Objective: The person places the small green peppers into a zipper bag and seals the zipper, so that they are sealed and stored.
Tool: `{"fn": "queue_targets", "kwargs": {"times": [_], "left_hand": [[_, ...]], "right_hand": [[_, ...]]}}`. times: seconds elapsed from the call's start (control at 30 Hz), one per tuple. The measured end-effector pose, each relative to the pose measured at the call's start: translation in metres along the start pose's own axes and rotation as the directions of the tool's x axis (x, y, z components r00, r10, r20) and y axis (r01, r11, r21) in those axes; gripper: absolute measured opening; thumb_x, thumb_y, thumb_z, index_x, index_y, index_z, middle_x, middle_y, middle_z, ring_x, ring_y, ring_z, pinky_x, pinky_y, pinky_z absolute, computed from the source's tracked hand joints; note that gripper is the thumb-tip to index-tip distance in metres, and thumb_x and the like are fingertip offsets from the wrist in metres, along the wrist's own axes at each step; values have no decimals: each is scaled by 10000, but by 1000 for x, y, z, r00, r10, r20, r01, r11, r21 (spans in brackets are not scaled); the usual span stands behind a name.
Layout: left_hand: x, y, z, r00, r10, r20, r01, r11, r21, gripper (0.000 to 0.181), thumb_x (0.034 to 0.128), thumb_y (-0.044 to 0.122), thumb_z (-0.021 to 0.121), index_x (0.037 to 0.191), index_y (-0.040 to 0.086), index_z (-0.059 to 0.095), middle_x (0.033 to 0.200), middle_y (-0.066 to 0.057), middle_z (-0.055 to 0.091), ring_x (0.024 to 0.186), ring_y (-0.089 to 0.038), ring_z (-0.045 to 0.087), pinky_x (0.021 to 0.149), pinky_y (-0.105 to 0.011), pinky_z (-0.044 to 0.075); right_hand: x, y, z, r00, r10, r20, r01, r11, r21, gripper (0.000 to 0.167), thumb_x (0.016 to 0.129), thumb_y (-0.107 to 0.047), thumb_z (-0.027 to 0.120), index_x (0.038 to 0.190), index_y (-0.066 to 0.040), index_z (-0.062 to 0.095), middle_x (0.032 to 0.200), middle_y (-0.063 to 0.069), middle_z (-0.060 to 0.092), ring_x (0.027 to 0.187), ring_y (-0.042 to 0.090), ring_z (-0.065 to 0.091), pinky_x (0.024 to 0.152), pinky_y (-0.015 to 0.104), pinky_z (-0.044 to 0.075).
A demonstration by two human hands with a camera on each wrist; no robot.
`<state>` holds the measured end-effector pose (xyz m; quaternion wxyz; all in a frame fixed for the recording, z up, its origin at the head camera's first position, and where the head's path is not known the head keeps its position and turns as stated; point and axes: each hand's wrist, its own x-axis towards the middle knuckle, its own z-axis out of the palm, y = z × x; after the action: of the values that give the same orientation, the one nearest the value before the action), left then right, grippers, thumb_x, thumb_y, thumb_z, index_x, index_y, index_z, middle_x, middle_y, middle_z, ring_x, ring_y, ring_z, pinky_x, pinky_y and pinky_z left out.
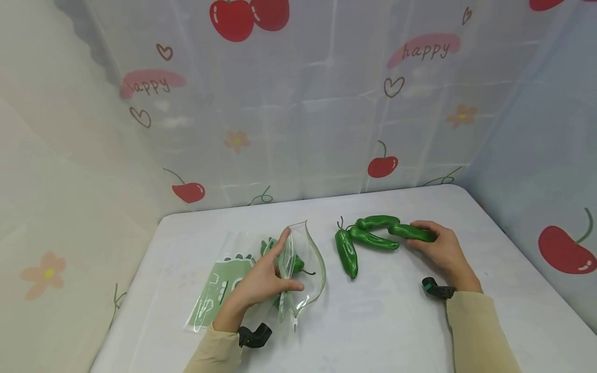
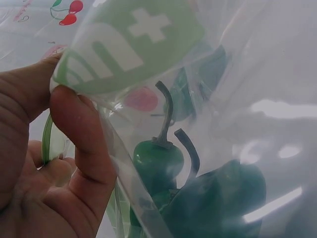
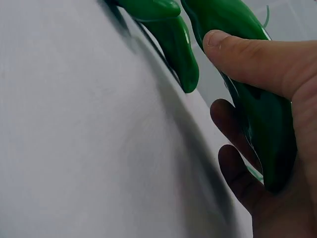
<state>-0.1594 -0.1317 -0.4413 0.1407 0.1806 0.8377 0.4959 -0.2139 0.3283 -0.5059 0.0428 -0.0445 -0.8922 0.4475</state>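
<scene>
Found one green pepper [image 1: 414, 233] pinched in the right grip [image 1: 440, 247], between thumb and fingers. Counted three loose peppers [image 1: 373, 239] just left of that grip, resting on the white desk [image 1: 387, 326] beneath both grips. Logged one clear bag [image 1: 309, 251] held at its mouth by the left grip [image 1: 265, 280], with thumb and forefinger spaced apart; saw at least two bagged peppers [image 2: 158, 161] just right of that grip, hazy through the bag, and green-and-white print [image 1: 223, 290] to its left. Noted black wrist devices [image 1: 438, 289] and beige sleeves [image 1: 480, 331] below the grips, and a cherry-printed curtain [image 1: 303, 119] beyond both.
</scene>
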Motion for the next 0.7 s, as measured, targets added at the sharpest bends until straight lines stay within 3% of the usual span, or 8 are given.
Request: {"fn": "queue_targets", "kwargs": {"times": [0.2, 0.3, 0.43, 0.7], "left_hand": [[0, 0, -1, 1000, -4, -6, 4, 1000, 11, 1226, 758, 360, 928, 1613, 533, 67, 1662, -7, 297, 512, -102, 454, 553, -282, 490], [0, 1, -1, 1000, -6, -6, 7, 1000, 10, 1229, 759, 362, 928, 1625, 510, 68, 1659, -20, 303, 520, -108, 462, 556, -287, 493], [0, 1, -1, 1000, -7, -6, 7, 1000, 14, 1226, 760, 369, 926, 1621, 518, 66, 1668, -13, 289, 525, -110, 467, 550, -290, 490], [1, 0, -2, 1000, -2, -11, 2, 1000, 13, 1241, 756, 355, 930, 1645, 459, 70, 1664, -18, 296, 516, -104, 453, 535, -285, 481]], "right_hand": [[-1, -17, -2, 998, -66, 2, 66, 997, -28, 546, 894, -202, 822, 1379, -70, 611, 1416, 230, 575, 1246, 390, 533, 1037, 557, 456], [-1, -26, -2, 995, -95, 15, 96, 995, -34, 534, 903, -222, 817, 1379, -81, 620, 1399, 212, 596, 1194, 343, 553, 953, 343, 497], [-2, -39, -1, 992, -125, 33, 126, 991, -37, 525, 926, -277, 796, 1391, -114, 617, 1399, 191, 606, 1178, 325, 569, 820, 124, 454], [-8, -72, 0, 980, -183, 72, 185, 982, -22, 510, 955, -315, 761, 1408, -140, 607, 1398, 166, 607, 1185, 328, 584, 836, 136, 474]]}}
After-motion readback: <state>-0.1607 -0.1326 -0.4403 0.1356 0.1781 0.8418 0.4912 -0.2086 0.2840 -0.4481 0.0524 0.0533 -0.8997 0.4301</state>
